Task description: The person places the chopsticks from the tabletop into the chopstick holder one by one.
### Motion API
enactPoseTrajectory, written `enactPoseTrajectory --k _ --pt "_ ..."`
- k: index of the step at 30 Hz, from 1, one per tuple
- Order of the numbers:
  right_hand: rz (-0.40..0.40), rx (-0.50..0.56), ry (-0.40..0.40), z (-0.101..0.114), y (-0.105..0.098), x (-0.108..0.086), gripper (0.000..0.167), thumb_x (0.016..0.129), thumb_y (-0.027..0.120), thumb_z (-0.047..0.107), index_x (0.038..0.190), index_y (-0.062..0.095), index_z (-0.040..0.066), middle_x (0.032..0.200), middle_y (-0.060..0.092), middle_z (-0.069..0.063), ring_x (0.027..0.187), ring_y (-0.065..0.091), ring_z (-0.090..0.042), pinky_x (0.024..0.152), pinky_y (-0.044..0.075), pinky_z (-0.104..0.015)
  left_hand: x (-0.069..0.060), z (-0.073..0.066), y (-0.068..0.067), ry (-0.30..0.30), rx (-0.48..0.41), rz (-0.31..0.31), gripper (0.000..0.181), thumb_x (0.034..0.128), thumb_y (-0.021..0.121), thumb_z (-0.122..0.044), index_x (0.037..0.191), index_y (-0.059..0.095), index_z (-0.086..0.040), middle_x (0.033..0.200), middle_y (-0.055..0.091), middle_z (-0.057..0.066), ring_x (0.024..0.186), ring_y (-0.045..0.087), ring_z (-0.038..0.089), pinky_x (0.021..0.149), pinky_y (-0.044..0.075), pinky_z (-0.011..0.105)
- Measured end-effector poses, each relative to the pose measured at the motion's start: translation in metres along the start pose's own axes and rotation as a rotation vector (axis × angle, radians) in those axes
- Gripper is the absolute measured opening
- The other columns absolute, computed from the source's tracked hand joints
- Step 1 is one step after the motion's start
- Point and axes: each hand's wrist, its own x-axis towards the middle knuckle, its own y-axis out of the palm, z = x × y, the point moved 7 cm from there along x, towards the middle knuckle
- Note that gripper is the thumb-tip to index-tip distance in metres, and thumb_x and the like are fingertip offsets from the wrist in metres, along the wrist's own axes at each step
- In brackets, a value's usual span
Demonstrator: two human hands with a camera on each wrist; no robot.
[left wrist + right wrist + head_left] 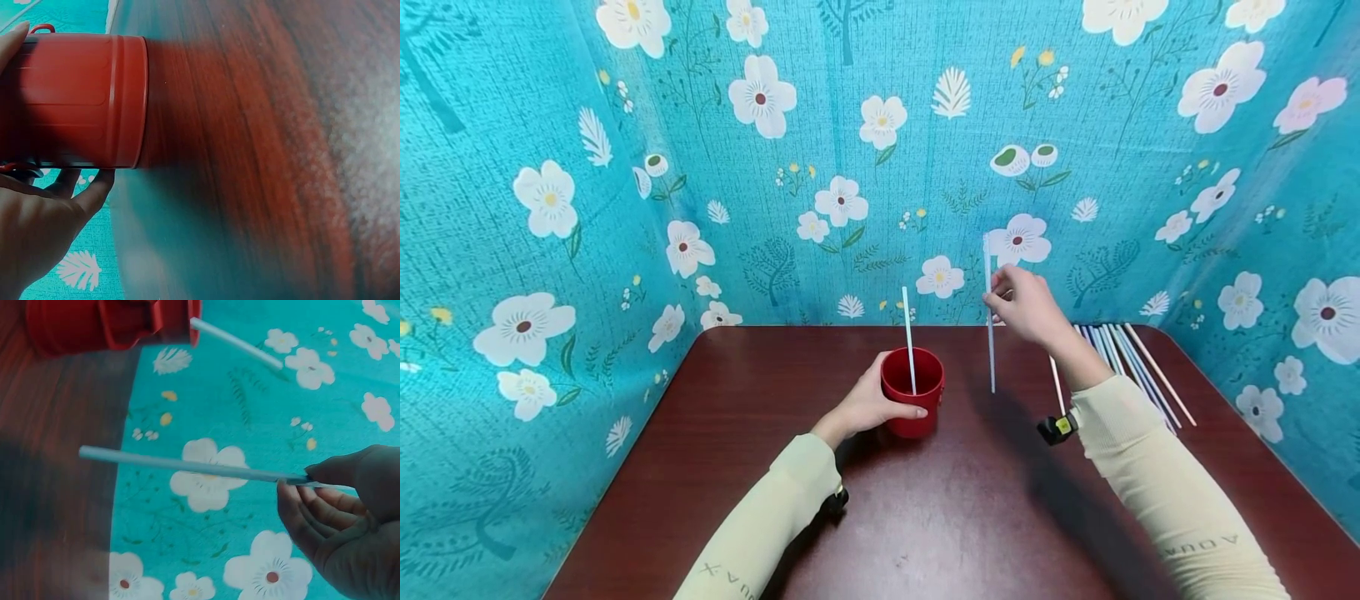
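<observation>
My left hand (872, 398) grips a red bucket (913, 421) on the table, fingers behind it and thumb across its front. In the left wrist view, the bucket (81, 100) shows small side loops. One pale straw (909, 333) stands inside it, leaning slightly, its upper part above the rim. To the bucket's right, my right hand (1026, 302) pinches a pale blue straw (991, 354) between thumb and fingers. That straw hangs nearly upright above the table. In the right wrist view, the held straw (187, 465) is apart from the bucket (69, 328).
Several pastel straws (1150, 375) lie side by side on the table's right, partly behind the right forearm; a pinkish straw (1057, 385) lies left of them. A blue flowered cloth (880, 200) hangs around the dark brown table (760, 417).
</observation>
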Motion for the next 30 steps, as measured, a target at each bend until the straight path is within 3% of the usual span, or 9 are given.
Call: enactPoseTrajectory --k 7,12,20,30 --pt "-0.079 0.089 -0.053 0.025 -0.008 -0.001 0.017 0.102 0.062 0.017 0.109 0.058 0.002 0.094 0.074 -0.016 0.077 0.074 -0.029 0.071 0.053 -0.037 0.003 -0.001 0.0 0.015 0.002 0.0 0.09 0.0764 0.088 -0.007 0.15 0.036 -0.006 0.143 0.053 0.011 0.131 0.049 0.035 0.09 0.058 0.048" --pt "-0.105 0.222 -0.068 0.04 -0.01 -0.002 0.021 0.102 0.064 0.017 0.112 0.057 0.0 0.097 0.073 -0.017 0.079 0.074 -0.03 0.072 0.056 -0.029 0.003 -0.002 -0.001 0.013 0.002 0.002 0.089 0.0767 0.088 -0.007 0.149 0.037 -0.007 0.144 0.052 0.012 0.131 0.049 0.034 0.089 0.058 0.047" --pt "-0.155 0.381 -0.105 0.052 0.003 0.0 0.026 0.101 0.066 0.015 0.114 0.056 -0.005 0.099 0.071 -0.022 0.079 0.073 -0.032 0.07 0.058 -0.022 0.008 0.002 -0.004 0.004 -0.006 0.008 0.089 0.0761 0.088 -0.007 0.149 0.037 -0.007 0.144 0.052 0.012 0.132 0.049 0.033 0.089 0.059 0.046" --pt "-0.086 0.316 -0.088 0.044 0.037 0.006 0.017 0.101 0.064 0.009 0.112 0.058 -0.003 0.096 0.071 -0.02 0.085 0.074 -0.036 0.067 0.058 -0.029 0.027 0.036 -0.003 -0.009 -0.008 -0.001 0.094 0.0743 0.092 -0.015 0.151 0.037 -0.019 0.144 0.053 0.002 0.131 0.049 0.027 0.089 0.059 0.046"
